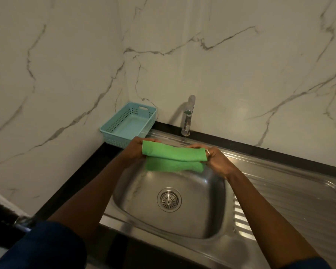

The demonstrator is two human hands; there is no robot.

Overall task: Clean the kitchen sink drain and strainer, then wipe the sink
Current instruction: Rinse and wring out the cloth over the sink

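A green cloth (173, 154), folded lengthwise, stretches between both hands above the far rim of the steel sink (202, 216). My left hand (135, 148) grips its left end and my right hand (214, 158) grips its right end; a ring shows on the right hand. The cloth's lower fold hangs toward the basin. The round metal strainer (169, 199) sits in the drain at the basin's middle, uncovered.
A chrome tap (188, 115) stands behind the sink on the black counter edge. A light blue plastic basket (128, 126) rests in the corner at the left. The ribbed steel drainboard (291, 193) extends to the right. Marble-patterned walls rise behind.
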